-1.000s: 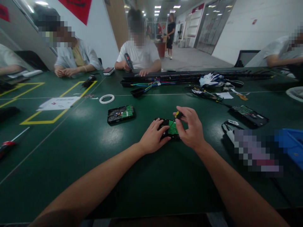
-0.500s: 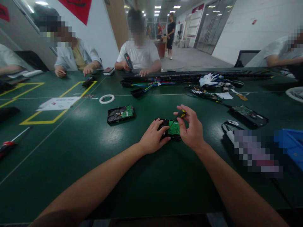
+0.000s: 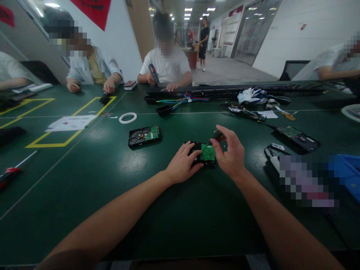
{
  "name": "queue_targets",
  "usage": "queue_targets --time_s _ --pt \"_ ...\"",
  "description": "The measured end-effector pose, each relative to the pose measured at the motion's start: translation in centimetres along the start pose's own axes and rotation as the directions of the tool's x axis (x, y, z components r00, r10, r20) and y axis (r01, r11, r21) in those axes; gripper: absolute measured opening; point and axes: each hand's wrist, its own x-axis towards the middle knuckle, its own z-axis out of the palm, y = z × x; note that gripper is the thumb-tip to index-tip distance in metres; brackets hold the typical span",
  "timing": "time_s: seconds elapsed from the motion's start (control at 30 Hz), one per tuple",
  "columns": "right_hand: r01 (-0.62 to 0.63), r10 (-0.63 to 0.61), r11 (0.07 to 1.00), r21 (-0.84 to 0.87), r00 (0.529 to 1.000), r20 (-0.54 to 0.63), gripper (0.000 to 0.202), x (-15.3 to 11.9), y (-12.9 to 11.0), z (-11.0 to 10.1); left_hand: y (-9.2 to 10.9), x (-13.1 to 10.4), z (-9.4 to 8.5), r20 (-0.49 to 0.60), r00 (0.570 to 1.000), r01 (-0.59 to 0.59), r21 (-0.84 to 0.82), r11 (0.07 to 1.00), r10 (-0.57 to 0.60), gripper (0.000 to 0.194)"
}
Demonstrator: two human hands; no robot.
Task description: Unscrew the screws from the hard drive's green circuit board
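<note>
A black hard drive with a green circuit board [image 3: 207,152] lies on the table in front of me. My left hand [image 3: 181,162] holds its left side, the thumb at the near edge and the fingers across the top. In my right hand [image 3: 233,155] is a small screwdriver [image 3: 217,135], its dark handle pinched between thumb and fingers. The thin shaft slants down to the left toward the board, near my left index fingertip. Whether the tip sits in a screw is too small to tell.
Another hard drive [image 3: 144,136] lies to the left, and a third [image 3: 297,137] to the right. A white ring [image 3: 128,118], a red-handled screwdriver [image 3: 11,173], cable bundles [image 3: 185,100] and a blue bin [image 3: 348,174] are around. Co-workers sit across the table.
My right fingers have turned the screwdriver's handle, so its yellow part is now mostly out of sight. My left hand stays put. A co-worker's hand at far left now grasps a black object.
</note>
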Motion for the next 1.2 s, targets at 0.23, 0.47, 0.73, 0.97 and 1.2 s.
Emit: queue_targets --time_s 0.23,0.47,0.73,0.97,1.2 --pt "-0.005 -0.001 0.995 0.103 0.998 0.058 0.059 -0.3 -0.27 0.2 0.08 0.0 -0.05 -0.002 1.0 0.003 -0.011 1.0 -0.003 0.051" --pt "0.023 -0.023 1.0 0.005 1.0 0.008 0.051 0.33 -0.62 -0.25 -0.04 -0.03 0.15 -0.016 1.0 0.007 -0.024 1.0 -0.007 0.05" --pt "-0.023 0.02 0.998 0.061 0.998 0.053 0.063 -0.37 0.11 0.26 0.06 0.0 -0.03 -0.011 1.0 0.006 -0.021 1.0 -0.006 0.051" --pt "-0.005 0.005 1.0 -0.006 1.0 0.015 0.057 -0.03 -0.32 0.0 0.06 -0.03 -0.03 -0.006 1.0 0.007 -0.019 1.0 -0.008 0.05" --pt "-0.012 0.011 1.0 0.022 0.999 0.045 0.054 0.16 -0.41 -0.22 -0.1 -0.05 0.15 -0.01 1.0 -0.01 -0.008 1.0 0.01 0.05"
